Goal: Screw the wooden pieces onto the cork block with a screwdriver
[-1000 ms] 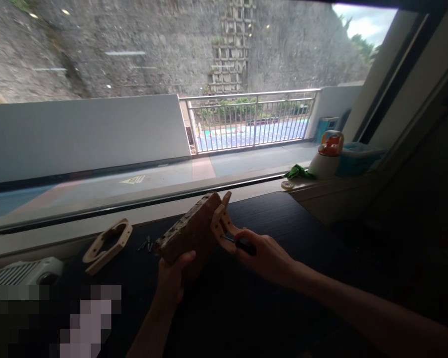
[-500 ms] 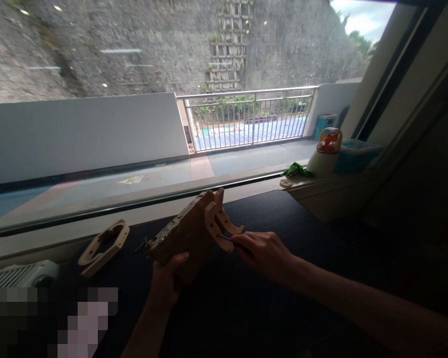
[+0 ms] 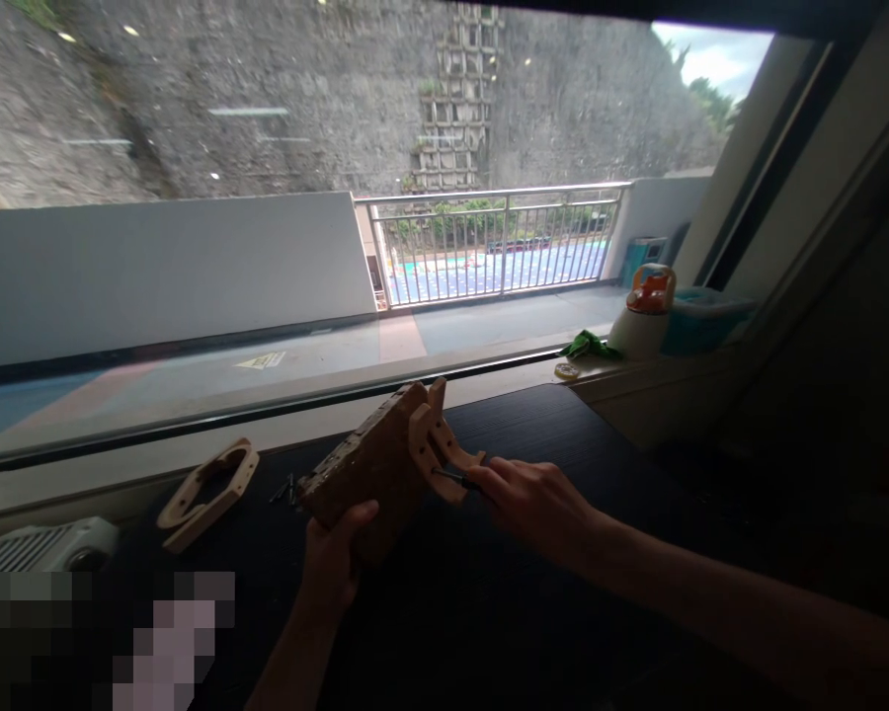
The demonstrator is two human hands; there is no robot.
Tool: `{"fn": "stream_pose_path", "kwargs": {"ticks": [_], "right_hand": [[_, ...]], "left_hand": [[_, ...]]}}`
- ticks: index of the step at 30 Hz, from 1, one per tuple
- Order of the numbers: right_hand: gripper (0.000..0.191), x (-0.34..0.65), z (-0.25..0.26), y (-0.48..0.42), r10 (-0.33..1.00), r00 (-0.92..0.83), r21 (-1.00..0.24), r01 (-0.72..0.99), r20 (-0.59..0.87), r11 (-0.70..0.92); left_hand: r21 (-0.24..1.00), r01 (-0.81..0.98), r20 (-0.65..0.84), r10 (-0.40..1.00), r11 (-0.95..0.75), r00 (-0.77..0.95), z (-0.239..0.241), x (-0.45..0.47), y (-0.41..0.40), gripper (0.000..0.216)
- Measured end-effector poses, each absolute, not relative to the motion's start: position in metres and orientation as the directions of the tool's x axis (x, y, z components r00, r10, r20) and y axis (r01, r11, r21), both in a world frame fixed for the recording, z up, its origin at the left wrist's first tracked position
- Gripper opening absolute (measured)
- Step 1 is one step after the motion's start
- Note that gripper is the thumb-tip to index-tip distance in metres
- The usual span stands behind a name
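Observation:
A brown wooden box-like block point(image 3: 389, 444) is tilted up over the dark table, and my left hand point(image 3: 331, 563) is closed around its lower left end with the thumb on the near face. At its right end are curved light-wood brackets point(image 3: 424, 442) with small dark holes. My right hand point(image 3: 533, 494) is closed on what looks like a screwdriver point(image 3: 451, 476), its thin shaft reaching a hole in the nearer bracket. The fingertips and most of the handle are in shadow. Several small dark screws point(image 3: 290, 490) lie left of the block.
A light-wood frame piece point(image 3: 241, 479) rests on the black table point(image 3: 519, 434) at the left, beside a pale ribbed appliance point(image 3: 37, 553). On the window sill are a green cloth point(image 3: 589, 345), a small round yellow-white item point(image 3: 566, 371) and a white bottle with an orange top point(image 3: 641, 321).
The view has shifted slightly. Both hands keep their grip, and the screwdriver shaft stays at the same bracket hole; the right hand's pose differs only a little.

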State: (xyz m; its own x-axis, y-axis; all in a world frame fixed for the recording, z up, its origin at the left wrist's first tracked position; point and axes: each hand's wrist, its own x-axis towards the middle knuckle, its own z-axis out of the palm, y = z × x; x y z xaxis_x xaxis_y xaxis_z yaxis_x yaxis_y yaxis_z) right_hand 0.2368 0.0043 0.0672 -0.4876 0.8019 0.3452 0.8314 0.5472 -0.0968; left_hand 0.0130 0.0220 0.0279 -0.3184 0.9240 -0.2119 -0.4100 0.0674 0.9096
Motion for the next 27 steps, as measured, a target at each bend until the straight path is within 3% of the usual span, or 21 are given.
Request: {"fn": "stream_pose_path", "kwargs": {"ticks": [3,6,8,12,15,19,21,23,25,27], "right_hand": [[0.023,0.240,0.065,0.006,0.690,-0.625,0.176,0.774,0.365,0.608],[0.019,0.240,0.058,0.009,0.678,-0.633,0.170,0.766,0.374,0.620],[0.015,0.237,0.053,0.010,0.731,-0.566,0.010,0.793,0.381,0.609],[0.022,0.231,0.050,0.014,0.918,-0.294,-0.499,0.773,0.265,0.391],[0.028,0.231,0.059,0.018,0.970,-0.218,-0.598,0.765,0.110,0.240],[0.022,0.238,0.092,0.019,0.955,-0.276,-0.492,0.820,0.107,0.292],[0.024,0.238,0.112,0.020,0.916,-0.382,-0.295,0.867,0.122,0.401],[0.022,0.234,0.131,0.024,0.864,-0.503,-0.158,0.851,0.029,0.501],[0.019,0.223,0.146,0.033,0.812,-0.577,-0.086,0.817,-0.090,0.571],[0.018,0.209,0.156,0.044,0.763,-0.615,-0.016,0.781,-0.200,0.625]], "left_hand": [[0.906,-0.417,-0.218,0.926,0.075,-0.308,0.028,0.013,0.021,0.038],[0.904,-0.423,-0.213,0.928,0.068,-0.305,0.029,0.013,0.020,0.040],[0.905,-0.422,-0.199,0.934,0.057,-0.299,0.031,0.013,0.019,0.042],[0.909,-0.414,-0.179,0.939,0.044,-0.294,0.031,0.009,0.020,0.043],[0.908,-0.402,-0.234,0.937,0.115,-0.260,0.028,0.007,0.022,0.037],[0.884,-0.380,-0.342,0.931,0.273,-0.128,0.022,0.010,0.024,0.031],[0.870,-0.379,-0.365,0.929,0.315,-0.066,0.019,0.012,0.025,0.035],[0.886,-0.325,-0.367,0.929,0.330,-0.056,0.016,0.013,0.029,0.041],[0.940,-0.150,-0.327,0.934,0.306,-0.143,0.012,0.010,0.033,0.053],[0.965,0.140,-0.173,0.941,0.221,-0.292,0.009,0.005,0.037,0.068]]}}
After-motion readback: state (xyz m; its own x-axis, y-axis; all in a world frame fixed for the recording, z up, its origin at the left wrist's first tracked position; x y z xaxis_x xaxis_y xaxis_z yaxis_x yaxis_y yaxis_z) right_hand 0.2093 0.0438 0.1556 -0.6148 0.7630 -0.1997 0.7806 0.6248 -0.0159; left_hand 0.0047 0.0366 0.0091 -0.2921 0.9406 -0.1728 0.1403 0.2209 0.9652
